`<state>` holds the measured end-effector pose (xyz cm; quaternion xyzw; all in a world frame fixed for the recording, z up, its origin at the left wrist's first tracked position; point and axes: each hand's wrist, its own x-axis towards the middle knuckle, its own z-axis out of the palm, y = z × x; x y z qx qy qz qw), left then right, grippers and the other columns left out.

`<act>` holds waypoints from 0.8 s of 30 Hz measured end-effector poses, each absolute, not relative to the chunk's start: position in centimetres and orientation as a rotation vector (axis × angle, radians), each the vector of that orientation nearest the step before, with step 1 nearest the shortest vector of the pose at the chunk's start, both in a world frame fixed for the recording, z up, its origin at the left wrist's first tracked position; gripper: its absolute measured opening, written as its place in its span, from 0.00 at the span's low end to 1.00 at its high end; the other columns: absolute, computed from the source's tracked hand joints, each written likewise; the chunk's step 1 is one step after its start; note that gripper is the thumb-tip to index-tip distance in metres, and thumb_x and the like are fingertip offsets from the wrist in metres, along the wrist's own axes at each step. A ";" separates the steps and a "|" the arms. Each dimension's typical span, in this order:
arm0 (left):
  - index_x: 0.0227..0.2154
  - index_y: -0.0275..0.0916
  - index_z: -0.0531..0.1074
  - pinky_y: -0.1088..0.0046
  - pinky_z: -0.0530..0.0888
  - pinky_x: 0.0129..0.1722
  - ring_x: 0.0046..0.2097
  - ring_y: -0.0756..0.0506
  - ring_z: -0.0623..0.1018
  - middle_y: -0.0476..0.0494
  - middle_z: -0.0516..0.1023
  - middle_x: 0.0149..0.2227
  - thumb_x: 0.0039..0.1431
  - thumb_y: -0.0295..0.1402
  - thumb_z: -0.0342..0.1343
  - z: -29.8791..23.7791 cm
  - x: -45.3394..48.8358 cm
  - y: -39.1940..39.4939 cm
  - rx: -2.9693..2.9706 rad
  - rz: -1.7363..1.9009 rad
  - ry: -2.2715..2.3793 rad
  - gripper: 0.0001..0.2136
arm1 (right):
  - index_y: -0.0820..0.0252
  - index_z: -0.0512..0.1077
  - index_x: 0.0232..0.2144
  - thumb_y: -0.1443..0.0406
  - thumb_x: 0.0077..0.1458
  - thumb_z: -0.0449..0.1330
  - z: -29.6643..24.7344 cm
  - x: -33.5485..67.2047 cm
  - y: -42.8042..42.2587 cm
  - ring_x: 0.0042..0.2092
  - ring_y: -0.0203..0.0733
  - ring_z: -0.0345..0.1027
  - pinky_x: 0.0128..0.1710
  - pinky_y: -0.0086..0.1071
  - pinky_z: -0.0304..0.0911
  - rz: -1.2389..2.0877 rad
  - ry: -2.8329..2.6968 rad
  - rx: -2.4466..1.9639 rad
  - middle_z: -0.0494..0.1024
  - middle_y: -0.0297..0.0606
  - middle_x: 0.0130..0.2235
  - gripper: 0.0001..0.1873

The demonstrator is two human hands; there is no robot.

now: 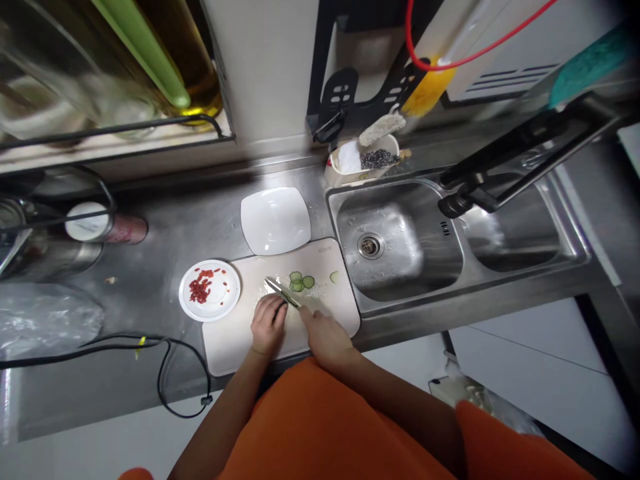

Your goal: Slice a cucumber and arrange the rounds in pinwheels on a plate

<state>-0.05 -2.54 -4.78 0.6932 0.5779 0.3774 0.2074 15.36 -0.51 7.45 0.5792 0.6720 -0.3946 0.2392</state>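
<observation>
My right hand (324, 332) grips the handle of a knife (278, 291), whose blade points up and left over the pale cutting board (235, 340). My left hand (268, 321) rests on the board beside the blade with its fingers curled down; what lies under them is hidden. Several green cucumber slices (300, 281) lie just past the blade tip, and one more slice (334, 277) sits to their right. Small white chopped bits lie on the board near the blade.
A round white plate (210, 307) with chopped red pieces sits left of the board. A square white plate (275, 220) stands behind it. A double steel sink (400, 247) with a black faucet (500, 180) is on the right. A black cable (165, 373) loops over the counter edge.
</observation>
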 end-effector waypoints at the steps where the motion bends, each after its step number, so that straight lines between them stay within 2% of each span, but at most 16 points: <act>1: 0.38 0.38 0.72 0.62 0.72 0.48 0.44 0.46 0.74 0.42 0.77 0.37 0.59 0.29 0.53 -4.8 0.0 -2.5 1.928 1.059 1.605 0.06 | 0.59 0.59 0.53 0.72 0.61 0.38 7.3 15.3 -0.5 0.42 0.45 0.71 0.38 0.34 0.63 -1.080 1.841 1.589 0.74 0.46 0.41 0.21; 13: 0.39 0.39 0.73 0.61 0.73 0.48 0.44 0.45 0.75 0.42 0.77 0.38 0.59 0.31 0.53 -4.8 0.0 -2.6 1.938 1.056 1.607 0.07 | 0.59 0.61 0.50 0.74 0.59 0.39 5.2 15.0 -0.1 0.41 0.43 0.71 0.36 0.32 0.61 -1.087 1.924 1.656 0.74 0.44 0.40 0.21; 24: 0.38 0.38 0.72 0.61 0.72 0.48 0.45 0.45 0.74 0.42 0.77 0.38 0.60 0.32 0.52 -4.6 -0.1 -2.6 1.935 1.024 1.622 0.07 | 0.58 0.59 0.55 0.74 0.56 0.41 8.4 17.1 -1.5 0.40 0.46 0.71 0.34 0.33 0.60 -1.059 1.875 1.608 0.74 0.45 0.40 0.24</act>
